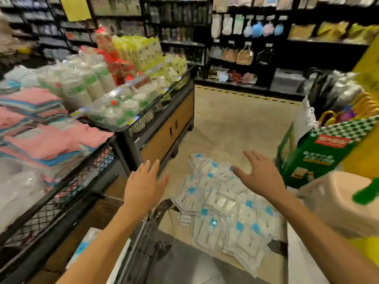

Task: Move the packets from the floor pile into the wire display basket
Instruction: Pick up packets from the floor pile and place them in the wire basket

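Hovering over the packets point(221, 203) heaped on the floor, left hand point(144, 186) and right hand point(260, 177) both show spread fingers, holding nothing. Slick packets likely slide apart if scooped loosely; wire display basket point(67, 181) stands left.
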